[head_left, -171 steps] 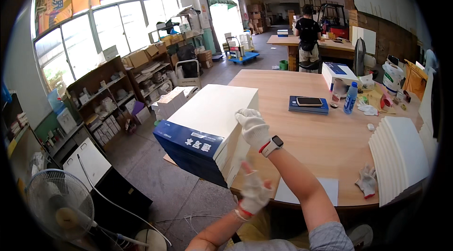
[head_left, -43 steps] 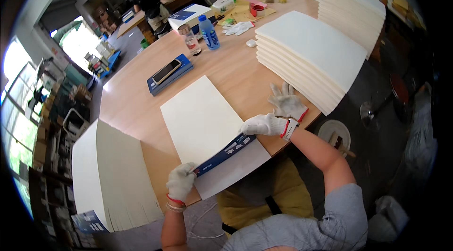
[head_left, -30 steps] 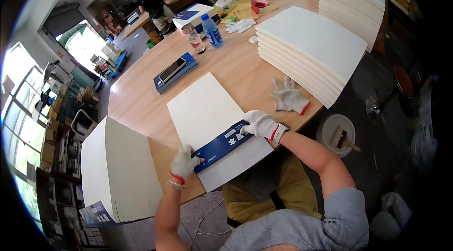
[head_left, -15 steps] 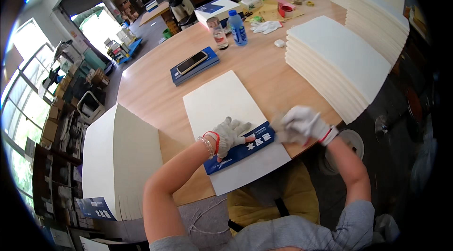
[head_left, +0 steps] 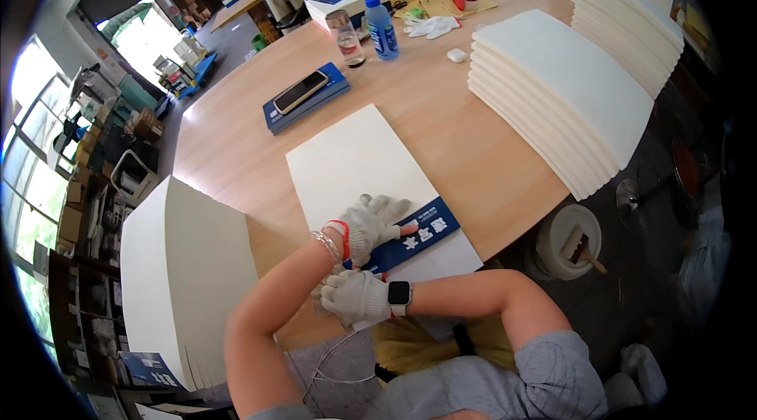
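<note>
A large cream-white sheet [head_left: 347, 152] lies on the table in front of me, with a dark blue printed strip [head_left: 426, 240] across its near end. My left hand [head_left: 372, 224], in a pale knit glove with some bare fingertips, rests on the strip and sheet with its fingers spread. Close to the strip's left end, my gloved right hand [head_left: 355, 298] is closed, its forearm crossing in front of me. What its fingers hold, if anything, is hidden. Part of a whiter sheet [head_left: 449, 261] shows below the strip at the table edge.
Tall paper stacks stand at left [head_left: 209, 286] and right [head_left: 552, 65]. A phone [head_left: 301, 93] lies on blue books [head_left: 331, 97], near a glass bottle [head_left: 345, 40] and a blue bottle [head_left: 382, 29]. Right of the table edge, a bucket [head_left: 552, 258] holds a brush [head_left: 579, 250]. Someone stands far back.
My right hand has swept from the strip's right end across to its left end. My left hand stays spread on the strip. The whole view has shifted slightly.
</note>
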The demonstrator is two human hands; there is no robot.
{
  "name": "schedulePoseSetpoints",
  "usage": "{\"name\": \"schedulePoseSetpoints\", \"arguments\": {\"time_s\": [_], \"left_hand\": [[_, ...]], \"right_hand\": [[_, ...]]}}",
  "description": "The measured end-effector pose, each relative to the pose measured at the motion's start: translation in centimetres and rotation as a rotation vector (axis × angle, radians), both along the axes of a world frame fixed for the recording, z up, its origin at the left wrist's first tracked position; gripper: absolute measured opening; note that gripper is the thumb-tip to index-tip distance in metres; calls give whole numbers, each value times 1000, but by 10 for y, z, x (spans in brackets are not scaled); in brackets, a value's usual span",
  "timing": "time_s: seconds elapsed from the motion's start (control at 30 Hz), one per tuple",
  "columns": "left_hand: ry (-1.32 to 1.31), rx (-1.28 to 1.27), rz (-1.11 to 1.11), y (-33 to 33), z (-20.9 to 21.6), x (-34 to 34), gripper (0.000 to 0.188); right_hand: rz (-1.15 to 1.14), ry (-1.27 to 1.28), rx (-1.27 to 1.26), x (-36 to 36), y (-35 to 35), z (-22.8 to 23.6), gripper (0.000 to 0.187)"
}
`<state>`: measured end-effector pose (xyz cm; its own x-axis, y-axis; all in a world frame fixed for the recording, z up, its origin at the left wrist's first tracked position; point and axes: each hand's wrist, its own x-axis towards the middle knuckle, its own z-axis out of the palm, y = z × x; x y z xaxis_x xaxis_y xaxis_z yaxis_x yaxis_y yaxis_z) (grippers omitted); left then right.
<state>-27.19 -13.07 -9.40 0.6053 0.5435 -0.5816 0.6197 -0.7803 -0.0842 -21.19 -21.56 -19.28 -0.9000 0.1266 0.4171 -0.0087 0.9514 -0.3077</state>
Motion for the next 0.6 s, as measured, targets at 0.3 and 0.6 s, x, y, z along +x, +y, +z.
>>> {"name": "schedulePoseSetpoints", "arguments": {"time_s": [0.3, 0.6], "left_hand": [[89, 5, -63, -8, 12, 16, 111], [-219, 316, 600, -85, -5, 5, 38]], "right_hand": [[-797, -458, 273, 253, 128, 24, 26], [-932, -14, -704, 177, 152, -4, 49]]}}
